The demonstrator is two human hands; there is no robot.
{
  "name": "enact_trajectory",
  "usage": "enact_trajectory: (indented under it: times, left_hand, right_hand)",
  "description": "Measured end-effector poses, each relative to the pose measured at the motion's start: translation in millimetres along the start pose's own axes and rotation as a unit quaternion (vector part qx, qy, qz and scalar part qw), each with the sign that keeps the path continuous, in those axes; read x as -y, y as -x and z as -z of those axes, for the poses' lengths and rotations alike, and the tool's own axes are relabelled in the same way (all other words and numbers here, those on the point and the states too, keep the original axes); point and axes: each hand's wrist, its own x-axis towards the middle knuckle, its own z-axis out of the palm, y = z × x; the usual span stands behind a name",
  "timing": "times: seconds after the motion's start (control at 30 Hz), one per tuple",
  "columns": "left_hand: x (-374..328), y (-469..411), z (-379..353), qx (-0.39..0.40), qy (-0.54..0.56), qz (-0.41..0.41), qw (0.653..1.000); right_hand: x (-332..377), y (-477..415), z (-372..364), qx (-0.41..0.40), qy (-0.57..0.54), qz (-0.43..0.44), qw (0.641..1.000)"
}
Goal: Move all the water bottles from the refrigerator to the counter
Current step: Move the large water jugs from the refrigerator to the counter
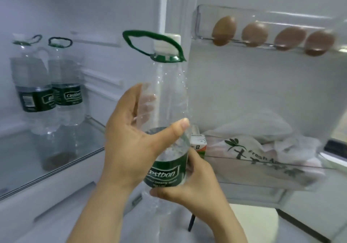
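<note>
A clear water bottle (170,96) with a green label, white cap and green loop handle is held upright in front of the open refrigerator. My left hand (131,139) grips its middle, thumb across the front and fingers behind. My right hand (193,182) grips its lower part at the label from the right. Two more water bottles stand side by side on the glass shelf (22,160) at the left: one (31,85) nearer the wall, the other (66,85) just to its right.
The open refrigerator door at right carries a clear egg rack (262,15) with several brown eggs. Below it a door bin (262,179) holds a printed plastic bag (249,149) and a small carton (198,145). A round white stool (251,222) stands below.
</note>
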Motion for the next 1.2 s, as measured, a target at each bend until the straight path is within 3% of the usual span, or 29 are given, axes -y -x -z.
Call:
enact_trajectory:
  times: [0.3,0.63,0.9,1.2]
  left_hand:
    - [-41.5,50.0,-91.8,0.04,0.024,0.028,0.999]
    - [-85.1,112.4,-226.0,0.187,0.124,0.038,0.974]
    - [-111.2,158.9,-346.1,0.325,0.274,0.066,0.903]
    - [-136.6,202.0,-456.9,0.474,0.394,0.063,0.785]
  right_hand:
    - [-17.0,82.4,97.6,-0.081,0.025,-0.011,0.996]
    - [-39.6,198.6,207.8,-0.22,0.103,-0.104,0.964]
    - [-52.2,286.4,282.0,-0.386,0.121,-0.208,0.89]
    - [-55.1,349.1,327.3,-0.544,0.164,-0.289,0.77]
